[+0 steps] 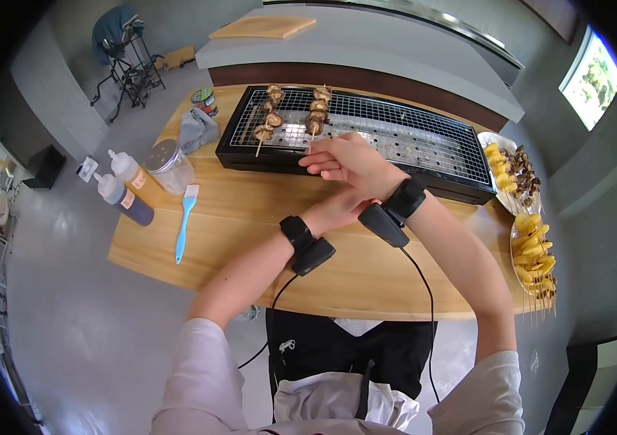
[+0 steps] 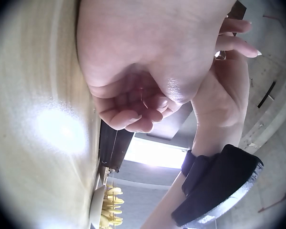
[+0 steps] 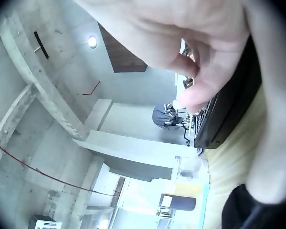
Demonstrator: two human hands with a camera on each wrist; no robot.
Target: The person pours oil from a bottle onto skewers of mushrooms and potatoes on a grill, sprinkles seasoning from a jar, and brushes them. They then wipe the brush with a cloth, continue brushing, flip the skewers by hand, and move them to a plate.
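Note:
My right hand (image 1: 355, 161) is at the front edge of the black grill (image 1: 424, 187). Its thumb and fingers pinch the lower stick of a skewer (image 1: 318, 110) threaded with brown, mushroom-like pieces, which lies across the wire grate. To its left, a second such skewer (image 1: 269, 119) lies on the grate, its stick end over the front rim. Low over the wooden table, my left hand (image 1: 334, 212) is partly hidden under the right wrist. In the left wrist view, the left hand's fingers (image 2: 117, 119) curl loosely with nothing in them.
On the left are a blue brush (image 1: 184, 225), two squeeze bottles (image 1: 126, 197), a metal-lidded jar (image 1: 170, 168), a grey cloth (image 1: 198, 130) and a can (image 1: 205, 101). Plates with yellow skewers (image 1: 533, 250) and dark brown skewers (image 1: 520, 170) stand on the right. Cables hang from both wrists.

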